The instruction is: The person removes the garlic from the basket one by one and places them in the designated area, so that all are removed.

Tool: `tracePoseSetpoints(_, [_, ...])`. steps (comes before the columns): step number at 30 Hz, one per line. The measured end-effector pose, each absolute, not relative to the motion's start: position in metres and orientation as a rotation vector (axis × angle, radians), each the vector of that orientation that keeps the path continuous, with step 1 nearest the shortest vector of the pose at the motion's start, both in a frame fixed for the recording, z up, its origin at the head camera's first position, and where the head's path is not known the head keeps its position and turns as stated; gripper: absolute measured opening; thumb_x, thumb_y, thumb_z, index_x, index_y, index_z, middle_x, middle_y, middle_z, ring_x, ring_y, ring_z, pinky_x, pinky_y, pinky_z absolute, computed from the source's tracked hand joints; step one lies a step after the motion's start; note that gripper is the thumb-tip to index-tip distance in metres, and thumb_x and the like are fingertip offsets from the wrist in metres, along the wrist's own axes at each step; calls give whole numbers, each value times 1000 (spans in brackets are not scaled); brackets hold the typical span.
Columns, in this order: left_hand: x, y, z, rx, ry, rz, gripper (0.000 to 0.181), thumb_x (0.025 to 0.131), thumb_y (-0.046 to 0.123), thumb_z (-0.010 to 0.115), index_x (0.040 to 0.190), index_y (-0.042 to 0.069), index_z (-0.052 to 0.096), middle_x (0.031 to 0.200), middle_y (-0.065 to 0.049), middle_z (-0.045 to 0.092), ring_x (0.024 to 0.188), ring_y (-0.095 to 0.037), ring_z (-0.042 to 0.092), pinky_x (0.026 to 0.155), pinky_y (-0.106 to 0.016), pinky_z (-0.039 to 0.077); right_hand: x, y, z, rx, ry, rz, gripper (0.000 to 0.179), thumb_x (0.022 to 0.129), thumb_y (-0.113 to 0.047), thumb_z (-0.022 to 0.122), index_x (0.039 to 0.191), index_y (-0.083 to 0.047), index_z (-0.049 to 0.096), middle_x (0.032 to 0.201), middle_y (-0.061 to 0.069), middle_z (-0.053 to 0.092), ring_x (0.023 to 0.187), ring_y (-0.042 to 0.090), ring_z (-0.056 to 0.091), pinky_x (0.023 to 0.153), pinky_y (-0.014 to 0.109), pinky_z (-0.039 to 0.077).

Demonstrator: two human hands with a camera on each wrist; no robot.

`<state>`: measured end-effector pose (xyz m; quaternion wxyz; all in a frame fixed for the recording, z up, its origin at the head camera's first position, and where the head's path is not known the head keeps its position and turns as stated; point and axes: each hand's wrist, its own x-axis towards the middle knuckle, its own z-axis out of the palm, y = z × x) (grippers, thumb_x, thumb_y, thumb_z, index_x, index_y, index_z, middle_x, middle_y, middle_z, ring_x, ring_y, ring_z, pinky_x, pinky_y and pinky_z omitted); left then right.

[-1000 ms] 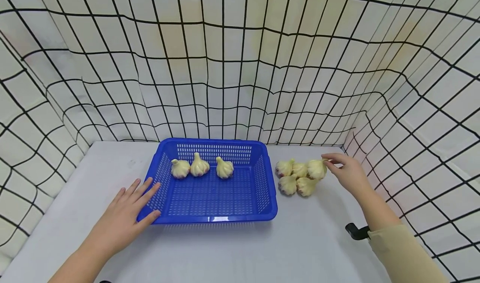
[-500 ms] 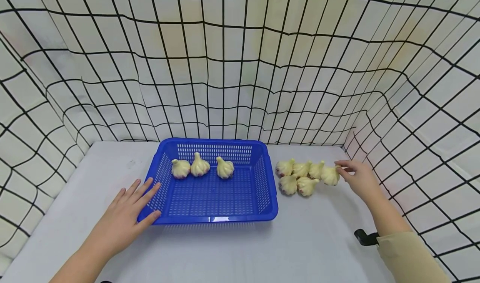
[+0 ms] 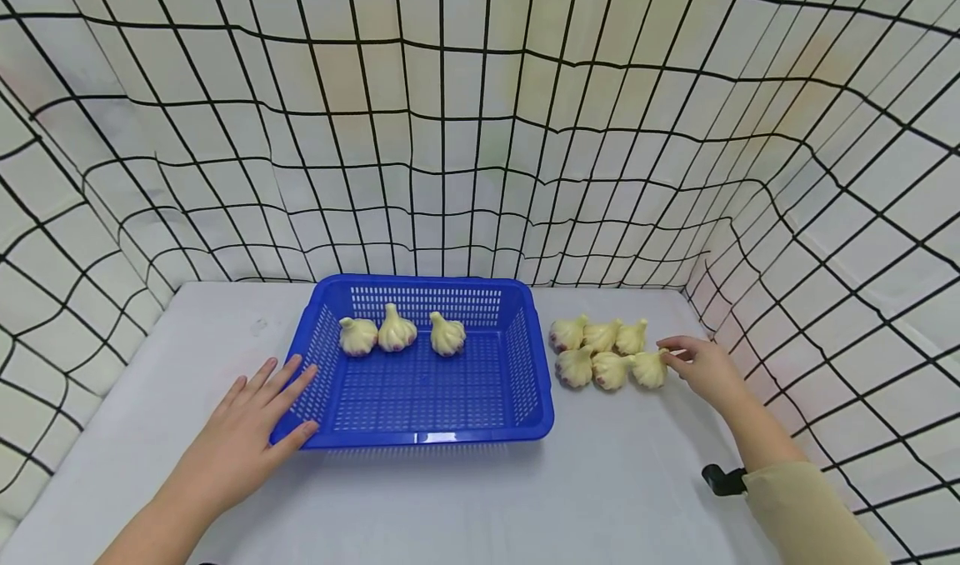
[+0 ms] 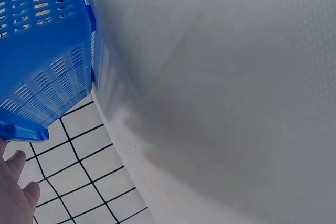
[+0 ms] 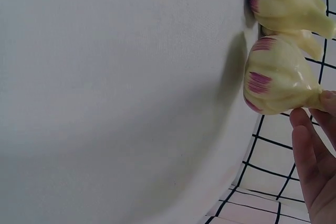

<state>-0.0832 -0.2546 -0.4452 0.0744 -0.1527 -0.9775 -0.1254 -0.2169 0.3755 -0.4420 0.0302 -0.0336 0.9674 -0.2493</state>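
In the head view my right hand (image 3: 703,371) pinches the stem of a garlic bulb (image 3: 648,370) at the right end of the near row. The right wrist view shows this garlic bulb (image 5: 281,74) with purple streaks, its stem between thumb and fingers. Several more garlic bulbs (image 3: 575,367) lie beside it in two rows on the table. My left hand (image 3: 243,436) rests with spread fingers on the left rim of a blue plastic basket (image 3: 442,437). Three garlic bulbs (image 3: 447,335) sit along the back inside it.
The white table (image 3: 480,507) carries the basket and the garlic. Black netting (image 3: 442,165) over white cloth rises behind and at both sides. A black strap piece (image 3: 723,480) sticks out at the right wrist.
My right hand has moved from the far row to the near row, setting one garlic bulb at the far row's end and bringing another to the near row's right end. The left hand stays still.
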Motion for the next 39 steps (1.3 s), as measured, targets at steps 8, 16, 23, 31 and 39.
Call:
tracePoseSetpoints(8, [-82, -254, -444, -465, -2914, -387, 73, 98, 48, 57, 158, 17, 29, 161, -17, 28, 152, -36, 5, 119, -43, -16, -219, 374, -448, -115, 2987, -767, 35, 99, -29, 62, 128, -10, 66, 122, 16, 67, 87, 25, 69, 64, 31, 52])
tracePoseSetpoints(16, [-83, -254, -443, -463, -2920, -385, 73, 98, 49, 57, 158, 18, 29, 160, -17, 28, 152, -36, 5, 118, -42, -17, -217, 370, -451, -127, 2991, -733, 33, 99, -29, 63, 127, -13, 66, 117, 17, 68, 102, 34, 64, 68, 37, 54])
tracePoseSetpoints(23, [-83, -254, -444, -458, -2926, -384, 74, 97, 49, 57, 158, 19, 28, 161, -17, 28, 152, -36, 5, 118, -43, -17, -216, 371, -453, -150, 2995, -732, 35, 98, -27, 64, 129, -13, 65, 115, 16, 68, 108, 38, 61, 76, 46, 53])
tracePoseSetpoints(31, [-83, -254, -444, -458, -2928, -382, 73, 98, 50, 57, 158, 18, 29, 161, -17, 28, 152, -36, 5, 118, -43, -17, -217, 376, -458, -164, 2982, -744, 45, 97, -29, 66, 136, -10, 58, 122, 14, 67, 108, 34, 62, 76, 44, 53])
tracePoseSetpoints(39, [-83, -255, -445, -458, -2931, -381, 74, 98, 49, 56, 158, 18, 27, 160, -17, 28, 151, -37, 5, 118, -43, -17, -218, 378, -462, -147, 2909, -810, 58, 96, -30, 67, 145, -7, 46, 135, 22, 57, 110, 36, 63, 76, 40, 57])
